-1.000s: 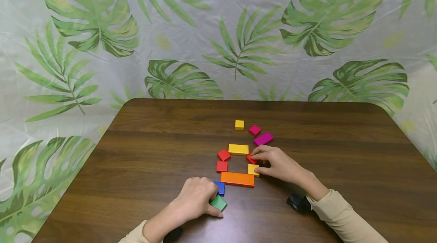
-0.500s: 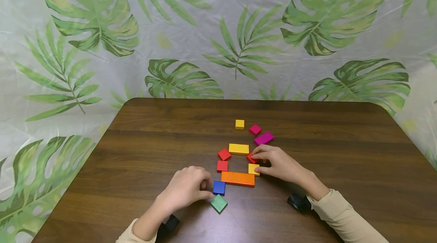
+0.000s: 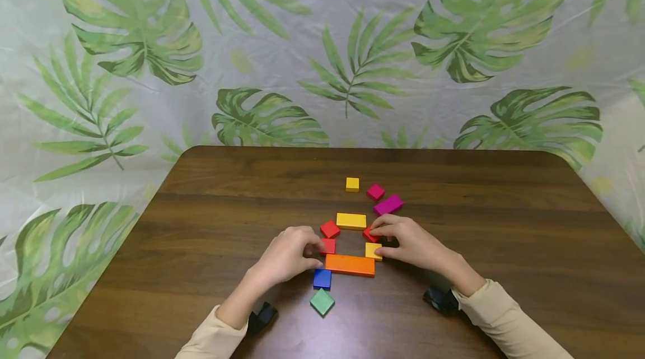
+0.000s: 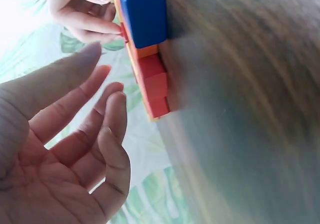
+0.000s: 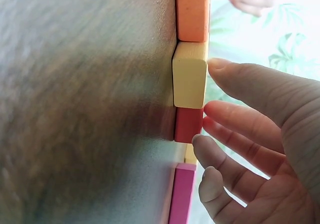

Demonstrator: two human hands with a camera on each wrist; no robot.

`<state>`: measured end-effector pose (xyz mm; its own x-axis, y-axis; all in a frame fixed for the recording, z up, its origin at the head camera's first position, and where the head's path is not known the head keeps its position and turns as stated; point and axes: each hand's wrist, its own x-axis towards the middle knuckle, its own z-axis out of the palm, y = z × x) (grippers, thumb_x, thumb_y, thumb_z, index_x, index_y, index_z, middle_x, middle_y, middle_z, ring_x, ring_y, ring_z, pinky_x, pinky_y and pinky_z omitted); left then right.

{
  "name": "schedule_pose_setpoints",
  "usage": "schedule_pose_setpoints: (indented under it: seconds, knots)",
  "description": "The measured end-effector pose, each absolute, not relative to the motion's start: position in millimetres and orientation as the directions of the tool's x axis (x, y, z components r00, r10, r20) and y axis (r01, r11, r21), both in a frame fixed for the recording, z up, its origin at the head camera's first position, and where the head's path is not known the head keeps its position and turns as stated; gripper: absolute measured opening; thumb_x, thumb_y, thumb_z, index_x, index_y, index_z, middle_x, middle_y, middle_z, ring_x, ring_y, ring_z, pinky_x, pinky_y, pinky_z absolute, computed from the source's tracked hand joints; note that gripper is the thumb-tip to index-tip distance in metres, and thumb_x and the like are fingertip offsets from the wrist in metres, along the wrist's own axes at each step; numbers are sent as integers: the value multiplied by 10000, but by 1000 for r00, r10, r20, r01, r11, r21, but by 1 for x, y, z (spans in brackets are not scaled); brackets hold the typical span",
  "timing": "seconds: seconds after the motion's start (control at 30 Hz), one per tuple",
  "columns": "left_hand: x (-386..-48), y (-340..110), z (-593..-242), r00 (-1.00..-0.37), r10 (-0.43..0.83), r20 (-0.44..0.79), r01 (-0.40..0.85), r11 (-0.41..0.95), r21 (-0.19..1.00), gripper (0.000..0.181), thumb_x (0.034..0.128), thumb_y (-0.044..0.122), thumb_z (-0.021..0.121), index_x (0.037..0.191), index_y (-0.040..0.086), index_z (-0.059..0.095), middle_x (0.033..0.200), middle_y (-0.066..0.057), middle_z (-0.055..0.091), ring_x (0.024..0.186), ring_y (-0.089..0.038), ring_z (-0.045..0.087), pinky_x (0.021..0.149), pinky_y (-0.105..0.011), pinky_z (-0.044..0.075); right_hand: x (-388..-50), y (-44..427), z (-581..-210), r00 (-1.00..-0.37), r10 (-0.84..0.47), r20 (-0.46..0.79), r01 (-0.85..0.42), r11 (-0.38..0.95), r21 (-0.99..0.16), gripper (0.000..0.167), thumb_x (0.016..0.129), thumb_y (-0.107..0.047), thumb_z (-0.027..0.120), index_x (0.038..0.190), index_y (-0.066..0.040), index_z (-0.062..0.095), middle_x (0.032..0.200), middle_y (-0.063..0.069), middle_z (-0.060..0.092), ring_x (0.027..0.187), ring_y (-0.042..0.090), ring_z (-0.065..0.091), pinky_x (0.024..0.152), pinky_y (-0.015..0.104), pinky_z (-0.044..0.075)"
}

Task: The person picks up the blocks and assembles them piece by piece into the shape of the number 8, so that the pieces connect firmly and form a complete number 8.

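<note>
Head view: your left grip point(image 3: 288, 255) is relaxed, holding nothing, fingertips right by the red square point(image 3: 330, 246) on the layout's left side. Right grip point(image 3: 413, 242) is unclenched too: fingertips at the small red block point(image 3: 370, 233), thumb at the yellow square point(image 3: 373, 250), both on the table point(image 3: 201, 208), right side of the layout. Orange bar point(image 3: 350, 265) runs just on your side of these, so a bump there would probably spread. Blue square point(image 3: 322, 278) sits just below your left thumb, green square point(image 3: 322, 302) nearer you. Angled red block point(image 3: 330, 229) crowds the red square's far edge. Beyond: yellow bar point(image 3: 351, 221), purple bar point(image 3: 388, 205), magenta square point(image 3: 375, 192), far yellow cube point(image 3: 352, 184).

Left wrist view: fingers loosely curved, visible gap to the blocks; red square shows past the blue one.

Right wrist view: thumb at the yellow square's top edge, fingertips against the small red block. Nothing pinched. Blocks look like painted wood: likely light, stiff, a bit slick, hard to break. Take opposite side faces, straight up; neighbours leave little finger room.
</note>
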<state>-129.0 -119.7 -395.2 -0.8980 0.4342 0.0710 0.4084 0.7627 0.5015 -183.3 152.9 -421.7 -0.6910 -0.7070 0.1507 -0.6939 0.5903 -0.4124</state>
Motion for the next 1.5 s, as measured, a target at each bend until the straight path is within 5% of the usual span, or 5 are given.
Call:
schedule_pose_setpoints:
  seconds: [0.8,1.5]
  knots:
    - [-141,-111,-407,-856,517,26,451,721,526,150,726,99,786,868,112,736,848,4,673,695,-109,552,614,-156,423,-184,153,-422,-693,-705,151,-690,589,-420,298,806,-223,725,1073,-93,698,1098,12,631,937,131,598,803,281,534]
    - [-137,-111,-400,-863,502,-52,411,759,504,338,637,270,860,919,149,717,854,40,640,738,-88,533,621,-171,407,-184,153,-422,-693,-706,149,-691,590,-418,300,802,-218,729,1070,-88,698,1098,14,633,935,131,599,797,276,533]
